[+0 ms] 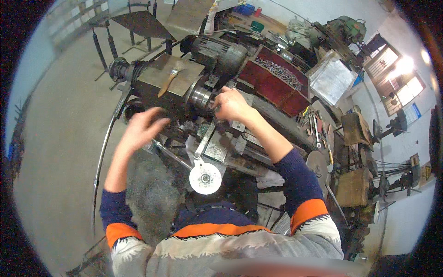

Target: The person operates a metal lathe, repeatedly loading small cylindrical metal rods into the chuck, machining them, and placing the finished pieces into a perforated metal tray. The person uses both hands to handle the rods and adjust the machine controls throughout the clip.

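Note:
A lathe stands before me, its shiny round chuck (201, 98) near the middle of the view. My right hand (232, 104) is at the chuck's right face, fingers bent and pressed together. Whatever they pinch there is hidden by the hand. My left hand (146, 125) hovers left of the chuck, slightly blurred, its fingers apart and nothing in them. Below the chuck lie the tool slide and a flat metal lever (204, 140). Nearer to me is a pale round handwheel (206, 178). A wooden-handled brush (169, 83) rests on the headstock cover (188, 70).
Behind the lathe bed is a dark red tray (272, 94) with many small metal parts. An electric motor (219, 53) sits behind the headstock. Spanners (318, 131) and other tools lie to the right. A long bent rod (102, 154) runs down the left side.

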`<state>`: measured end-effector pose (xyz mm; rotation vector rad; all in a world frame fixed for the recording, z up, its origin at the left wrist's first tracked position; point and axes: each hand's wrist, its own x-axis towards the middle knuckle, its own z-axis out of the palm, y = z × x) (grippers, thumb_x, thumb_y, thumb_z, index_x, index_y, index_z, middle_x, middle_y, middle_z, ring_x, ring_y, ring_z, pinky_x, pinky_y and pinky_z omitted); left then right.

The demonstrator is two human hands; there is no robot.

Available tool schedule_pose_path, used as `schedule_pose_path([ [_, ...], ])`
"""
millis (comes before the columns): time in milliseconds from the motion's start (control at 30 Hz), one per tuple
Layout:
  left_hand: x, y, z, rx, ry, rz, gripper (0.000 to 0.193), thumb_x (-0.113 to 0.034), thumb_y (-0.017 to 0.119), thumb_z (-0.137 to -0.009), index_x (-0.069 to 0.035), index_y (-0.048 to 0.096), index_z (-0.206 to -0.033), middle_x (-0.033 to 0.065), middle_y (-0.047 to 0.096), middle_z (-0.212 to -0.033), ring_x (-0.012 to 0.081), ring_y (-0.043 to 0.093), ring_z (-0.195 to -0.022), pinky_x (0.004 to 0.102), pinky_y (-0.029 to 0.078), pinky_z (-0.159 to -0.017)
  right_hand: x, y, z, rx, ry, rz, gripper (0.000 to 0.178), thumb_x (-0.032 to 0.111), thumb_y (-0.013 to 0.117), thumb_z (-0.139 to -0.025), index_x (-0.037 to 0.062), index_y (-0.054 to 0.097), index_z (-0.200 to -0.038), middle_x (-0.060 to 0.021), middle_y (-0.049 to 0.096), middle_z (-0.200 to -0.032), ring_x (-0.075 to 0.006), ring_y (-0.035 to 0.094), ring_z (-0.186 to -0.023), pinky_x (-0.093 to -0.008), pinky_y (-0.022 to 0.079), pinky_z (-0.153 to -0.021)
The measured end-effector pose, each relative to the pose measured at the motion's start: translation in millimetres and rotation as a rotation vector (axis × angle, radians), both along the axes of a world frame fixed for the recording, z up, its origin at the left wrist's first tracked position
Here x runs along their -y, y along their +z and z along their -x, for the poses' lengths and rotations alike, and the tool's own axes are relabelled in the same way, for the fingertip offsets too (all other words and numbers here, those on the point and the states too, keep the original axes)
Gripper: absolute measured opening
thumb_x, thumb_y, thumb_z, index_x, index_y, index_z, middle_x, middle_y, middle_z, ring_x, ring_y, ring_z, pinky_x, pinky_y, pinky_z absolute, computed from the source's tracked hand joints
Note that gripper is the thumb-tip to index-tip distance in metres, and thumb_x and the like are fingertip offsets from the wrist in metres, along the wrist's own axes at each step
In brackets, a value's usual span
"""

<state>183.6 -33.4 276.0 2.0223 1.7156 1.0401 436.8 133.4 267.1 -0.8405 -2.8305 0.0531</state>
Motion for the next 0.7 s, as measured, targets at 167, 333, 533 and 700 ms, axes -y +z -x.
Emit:
schedule_pose_path([
  [167,85.5,1.1,94.0,-0.489,0.574,0.143,0.035,-0.025,0.058,-0.08,-0.002,0.055,-0.105,0.017,0.059,-0.069,0.0313,0.059,-0.066,0.0397,0.044,-0.058,-30.7,-25.1,22.1,0.204,-0.206,0.073,0.023,0.023,0.062,-0.054,0.0142,0.07,-0.074,-0.0085,0.064,-0.08,-0.0256,0.057,-0.088,-0.0336,0.046,-0.077],
  [333,165.8,-56.7,135.4,-0.384,0.704,0.375,0.034,-0.026,0.061,-0.077,-0.002,0.056,-0.1,0.0186,0.057,-0.065,0.0343,0.057,-0.064,0.0421,0.044,-0.058,-24.8,-17.2,36.8,0.252,-0.293,0.093,0.024,0.023,0.063,-0.054,0.0131,0.07,-0.076,-0.0111,0.064,-0.081,-0.0276,0.059,-0.084,-0.0338,0.048,-0.077],
  [533,149.6,-95.9,139.6,-0.513,0.771,0.367,0.029,-0.02,0.063,-0.073,0.0,0.056,-0.093,0.0184,0.057,-0.068,0.0356,0.058,-0.069,0.0429,0.046,-0.063,-35.4,-23.4,24.6,0.195,-0.152,0.193,0.029,0.02,0.061,-0.053,0.0123,0.07,-0.08,-0.0149,0.063,-0.078,-0.0301,0.059,-0.079,-0.036,0.048,-0.072],
  [700,140.7,-110.7,251.3,-0.813,0.925,0.552,0.018,-0.013,0.059,-0.072,-0.002,0.06,-0.087,0.0169,0.062,-0.08,0.0326,0.06,-0.077,0.0418,0.048,-0.067,-35.6,-21.3,21.1,0.167,-0.082,0.203,0.031,0.019,0.06,-0.052,0.0087,0.069,-0.08,-0.0172,0.061,-0.074,-0.0316,0.059,-0.074,-0.0384,0.047,-0.068],
])
